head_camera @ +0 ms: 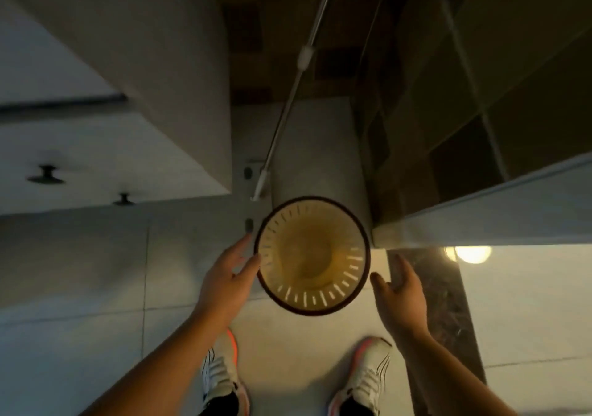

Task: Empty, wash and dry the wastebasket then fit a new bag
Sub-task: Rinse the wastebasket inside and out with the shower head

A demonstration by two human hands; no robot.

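A round tan wastebasket (312, 255) with a dark rim and slotted walls stands upright on the tiled floor, seen from straight above. Nothing shows inside it and no bag lines it. My left hand (229, 279) is at its left side with straight fingers, the fingertips touching or almost touching the rim. My right hand (400, 290) hovers just right of the basket, fingers spread and relaxed, a small gap from the rim. Neither hand holds anything.
A metal pole (290, 101) leans in the corner behind the basket. A white cabinet (105, 146) with dark knobs stands at the left. A glass panel edge (480, 220) and a dark stone threshold (439, 287) lie at the right. My two sneakers (221, 374) stand below the basket.
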